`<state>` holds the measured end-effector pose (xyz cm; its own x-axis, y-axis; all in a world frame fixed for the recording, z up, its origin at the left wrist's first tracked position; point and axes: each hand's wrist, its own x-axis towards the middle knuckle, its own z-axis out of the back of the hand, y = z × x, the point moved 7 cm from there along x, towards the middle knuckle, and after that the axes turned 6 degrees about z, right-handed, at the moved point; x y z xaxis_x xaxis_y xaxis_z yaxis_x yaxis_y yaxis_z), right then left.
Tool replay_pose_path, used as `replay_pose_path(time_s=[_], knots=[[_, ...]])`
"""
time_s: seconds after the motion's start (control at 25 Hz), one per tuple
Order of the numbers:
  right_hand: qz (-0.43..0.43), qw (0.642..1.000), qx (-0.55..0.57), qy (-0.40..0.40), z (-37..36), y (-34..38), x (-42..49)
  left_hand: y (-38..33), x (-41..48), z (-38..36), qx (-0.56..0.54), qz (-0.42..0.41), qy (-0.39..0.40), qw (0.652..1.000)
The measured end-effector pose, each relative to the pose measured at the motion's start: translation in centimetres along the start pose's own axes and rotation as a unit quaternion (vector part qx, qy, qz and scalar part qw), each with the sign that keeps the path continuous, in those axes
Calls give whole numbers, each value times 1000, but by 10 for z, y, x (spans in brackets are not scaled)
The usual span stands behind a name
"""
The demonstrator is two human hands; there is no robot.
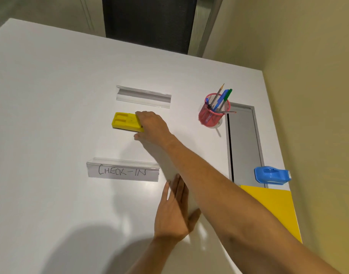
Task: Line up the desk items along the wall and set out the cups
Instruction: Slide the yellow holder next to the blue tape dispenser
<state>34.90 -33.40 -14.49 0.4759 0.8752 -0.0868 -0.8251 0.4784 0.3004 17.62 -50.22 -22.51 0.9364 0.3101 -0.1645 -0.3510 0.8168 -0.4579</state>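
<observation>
While the right hand [153, 125] reaches across the white desk [51, 115], its fingers curl over the right end of the yellow block [124, 121], thumb on the near side, gripping it; the block lies flat between an empty clear sign holder [143, 96] and the "CHECK-IN" sign [122, 171]. The left hand [174, 212] rests flat near that sign, fingers straight and together, holding nothing.

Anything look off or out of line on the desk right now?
Nothing spilled or broken. The sign holders and yellow block sit mid-desk, away from the wall, unlike the pen cup and tape dispenser. The right hand is on the block; no cups for setting out show.
</observation>
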Motion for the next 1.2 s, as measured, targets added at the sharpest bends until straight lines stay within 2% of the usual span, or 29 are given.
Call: replay_pose_path(time_s=[0.32,0.48,0.6,0.84,0.96,1.2], knots=[[25,993,-108,-45,2,-5,-5,7,1,-14,67,10,16,998],[17,996,-69,-61,32,-47,-64,3,-1,-7,64,-15,-21,998],[-31,997,-41,-66,58,-108,-140,1,-2,-5,71,-27,-33,997],[-188,979,-68,-29,105,-243,-277,-3,-3,-3,77,-35,-34,996],[-249,966,-53,-33,116,-286,-310,-3,-3,-3,80,-35,-37,996],[-289,957,4,-29,97,-312,-313,-1,-2,-5,87,-32,-34,995]])
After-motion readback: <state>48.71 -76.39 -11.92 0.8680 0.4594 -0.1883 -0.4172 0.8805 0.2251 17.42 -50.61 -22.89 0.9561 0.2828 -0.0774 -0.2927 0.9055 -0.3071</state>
